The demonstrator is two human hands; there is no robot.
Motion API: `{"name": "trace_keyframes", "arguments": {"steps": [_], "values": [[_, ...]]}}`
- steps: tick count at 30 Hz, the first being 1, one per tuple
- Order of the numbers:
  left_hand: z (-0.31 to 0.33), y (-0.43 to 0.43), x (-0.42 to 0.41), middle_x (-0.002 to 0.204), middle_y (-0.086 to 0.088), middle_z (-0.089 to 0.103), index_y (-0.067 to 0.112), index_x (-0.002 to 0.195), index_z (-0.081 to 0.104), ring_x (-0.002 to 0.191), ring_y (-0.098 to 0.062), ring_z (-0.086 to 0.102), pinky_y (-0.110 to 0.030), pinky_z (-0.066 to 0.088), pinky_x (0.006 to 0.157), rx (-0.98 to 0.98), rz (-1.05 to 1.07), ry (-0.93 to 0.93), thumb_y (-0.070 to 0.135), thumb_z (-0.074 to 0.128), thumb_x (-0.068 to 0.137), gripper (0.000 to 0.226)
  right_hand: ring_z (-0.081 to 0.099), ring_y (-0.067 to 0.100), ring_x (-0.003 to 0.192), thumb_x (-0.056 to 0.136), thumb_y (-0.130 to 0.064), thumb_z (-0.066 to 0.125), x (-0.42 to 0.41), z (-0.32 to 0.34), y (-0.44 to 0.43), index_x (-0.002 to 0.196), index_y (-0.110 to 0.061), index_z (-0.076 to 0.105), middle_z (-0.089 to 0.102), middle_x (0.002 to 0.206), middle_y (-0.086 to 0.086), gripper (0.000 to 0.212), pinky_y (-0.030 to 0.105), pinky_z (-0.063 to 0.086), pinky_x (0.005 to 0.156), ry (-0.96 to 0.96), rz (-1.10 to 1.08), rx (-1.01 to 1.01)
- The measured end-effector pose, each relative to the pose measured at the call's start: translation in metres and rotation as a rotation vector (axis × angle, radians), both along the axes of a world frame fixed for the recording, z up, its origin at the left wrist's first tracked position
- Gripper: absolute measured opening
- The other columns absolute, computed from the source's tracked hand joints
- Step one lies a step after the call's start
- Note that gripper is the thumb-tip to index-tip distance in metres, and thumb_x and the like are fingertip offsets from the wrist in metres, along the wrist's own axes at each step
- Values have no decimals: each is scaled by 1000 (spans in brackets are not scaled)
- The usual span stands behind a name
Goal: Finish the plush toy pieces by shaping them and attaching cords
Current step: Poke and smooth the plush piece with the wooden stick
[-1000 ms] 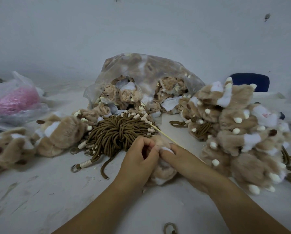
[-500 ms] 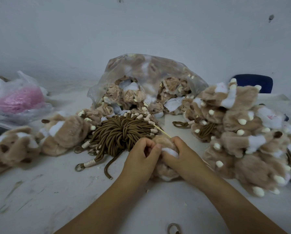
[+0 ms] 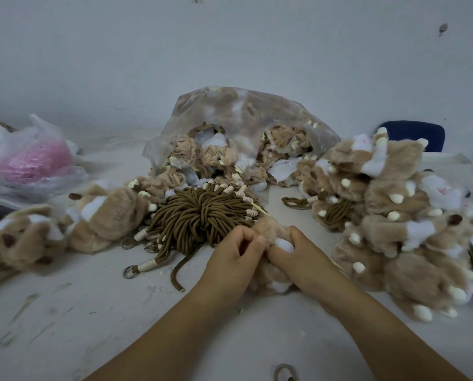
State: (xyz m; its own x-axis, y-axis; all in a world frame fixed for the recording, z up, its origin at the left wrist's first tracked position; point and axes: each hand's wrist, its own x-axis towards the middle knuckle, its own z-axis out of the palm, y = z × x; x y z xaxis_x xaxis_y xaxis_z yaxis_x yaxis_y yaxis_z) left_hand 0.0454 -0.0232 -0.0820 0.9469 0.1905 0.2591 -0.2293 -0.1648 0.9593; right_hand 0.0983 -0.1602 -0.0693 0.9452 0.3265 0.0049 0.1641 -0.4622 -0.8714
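Observation:
A tan and white plush piece (image 3: pixel 271 273) sits on the white table (image 3: pixel 98 314) between my hands. My left hand (image 3: pixel 234 253) pinches its upper edge with curled fingers. My right hand (image 3: pixel 298 255) grips its white tuft from the right. A thin pale stick (image 3: pixel 258 209) pokes out from behind the piece toward the back. Just behind my hands lies a bundle of brown cords (image 3: pixel 199 215) with cream wrapped ends and metal rings.
A clear bag of unshaped plush pieces (image 3: pixel 238 141) stands at the back. Plush toys are piled at the right (image 3: pixel 400 224) and at the left (image 3: pixel 65 224). A bag with pink material (image 3: pixel 29 163) lies far left. A loose ring (image 3: pixel 284 372) lies at the near edge.
Both hands have drawn closer together on the plush piece. The right hand has slid left over it, and less of the stick shows.

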Motion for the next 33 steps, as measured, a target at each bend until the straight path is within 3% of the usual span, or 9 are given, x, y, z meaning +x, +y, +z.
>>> {"name": "trace_keyframes", "arguments": {"steps": [2,5,8,10,15,24,27,30,33], "values": [[-3,-1,1,67,13,62,28,77,60,58,-1,58,-17,47,50,51,29,-27,27,59,97,20,61,11,81,81,-46,60,-1,2,1,97,-25,47,63,91,-3,29,28,48,56,-45,-35,-71],[-4,-1,3,71,10,68,27,81,62,60,-5,64,-19,51,52,-27,39,-14,29,58,98,18,61,15,85,83,-46,60,-2,0,1,97,-21,48,63,92,1,31,36,53,67,-51,-43,-36],[-5,2,5,68,11,67,27,78,63,57,-1,61,-16,49,50,-134,63,23,29,57,99,22,64,20,99,88,-45,56,-2,0,-4,105,-18,59,68,103,6,32,45,51,91,116,55,222],[-6,5,7,67,14,65,31,73,65,60,3,59,-14,48,53,-195,101,36,29,58,98,26,65,25,105,94,-43,49,-2,1,-7,110,-13,66,70,108,10,38,44,49,96,262,134,444],[-5,4,6,69,14,65,33,73,65,65,2,59,-15,49,56,-205,82,45,29,57,98,27,67,28,102,93,-27,56,0,-2,-7,111,-8,63,72,105,12,27,41,52,92,279,181,491],[-9,4,8,85,11,70,26,97,62,78,-3,66,-16,52,65,-183,-30,53,33,69,91,11,65,21,84,89,-35,64,7,-10,-7,84,-21,61,69,93,13,15,43,51,80,144,128,493],[-10,6,10,84,12,71,24,100,62,75,0,66,-14,50,62,-145,-34,109,31,66,93,12,63,21,81,84,-47,65,7,-10,-7,80,-21,59,68,89,13,27,44,51,79,110,133,478],[-12,7,12,80,9,68,27,94,60,66,2,60,-15,49,58,-45,31,136,35,65,92,10,57,11,68,78,-56,62,6,-9,-5,75,-18,51,60,71,3,40,32,47,66,20,94,373],[-12,4,13,66,16,57,28,84,54,56,5,50,-14,43,52,46,146,75,33,64,91,13,38,1,49,88,-46,57,7,-10,-2,66,-18,37,42,53,-13,41,13,32,48,-189,21,136]]}}
